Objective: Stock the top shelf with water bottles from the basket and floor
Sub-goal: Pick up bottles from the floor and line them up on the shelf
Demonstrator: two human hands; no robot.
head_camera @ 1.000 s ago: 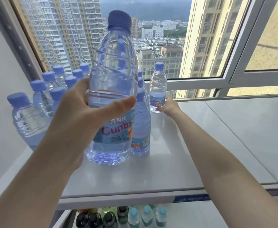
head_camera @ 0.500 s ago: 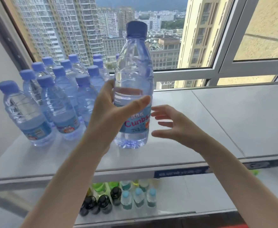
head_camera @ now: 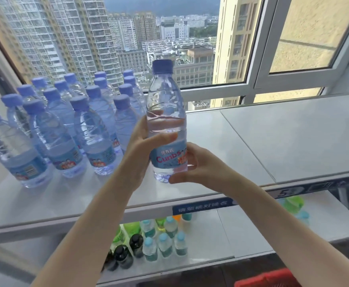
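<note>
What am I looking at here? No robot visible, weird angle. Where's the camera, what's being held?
There is no robot: a person works with bare hands, and the single wide-angle camera sits on their head, looking forward and down. That is why both forearms enter from the bottom. The left hand grips a water bottle around its middle, and the right hand cups it low at the label. Its base sits at or just above the top shelf, a pale surface before a window. To its left stand rows of matching blue-capped bottles. On the lower shelf are smaller drinks with teal, black and green caps. A red basket corner shows at the bottom.
</note>
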